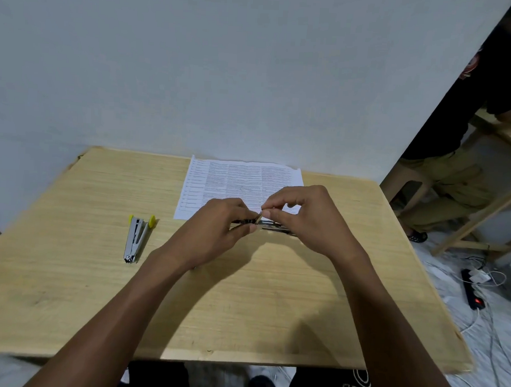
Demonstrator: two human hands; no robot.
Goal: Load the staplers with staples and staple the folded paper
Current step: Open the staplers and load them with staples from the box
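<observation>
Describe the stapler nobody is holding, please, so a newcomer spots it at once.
On the light wooden table, look left of the printed white paper sheet. A silver metal stapler lies splayed open. Its yellow tips distinguish it from the dark stapler between left hand and right hand.

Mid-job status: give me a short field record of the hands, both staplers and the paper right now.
left hand: grips the dark stapler
right hand: pinches a small metallic piece at the dark stapler's top, possibly staples
dark stapler: between both hands, by the paper's near edge; loaded or not, cannot tell
yellow-tipped stapler: lies opened on the table, left of the hands, untouched
paper: printed sheet, flat at the table's far edge; no fold visible
</observation>
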